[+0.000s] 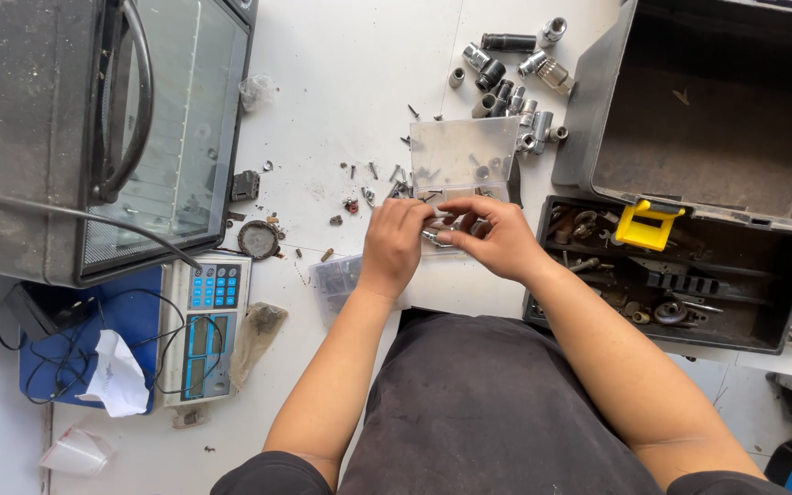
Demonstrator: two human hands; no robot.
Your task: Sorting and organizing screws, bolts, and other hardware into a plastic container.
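1. Head view, looking down on a white table (350, 82); the oven (93, 137) at left is cut off by the top and left edges.
2. Toolbox (708, 119), black with yellow latches, lies open at right; its far side runs out of frame, and the parts in its tray are too jumbled to tell apart.
3. Scale (203, 330) sits below the oven, partly under a black cable.
4. Clear box (465, 156), lid raised, lies just beyond the hands; its lower part is hidden behind them.
5. Sockets (511, 82) are scattered near the toolbox.
6. Left hand (394, 243) has its fingers curled, tips pinching a small metal part (434, 238).
7. Right hand (497, 236) meets it, fingers closed on the same part, which is mostly covered and cannot be identified.
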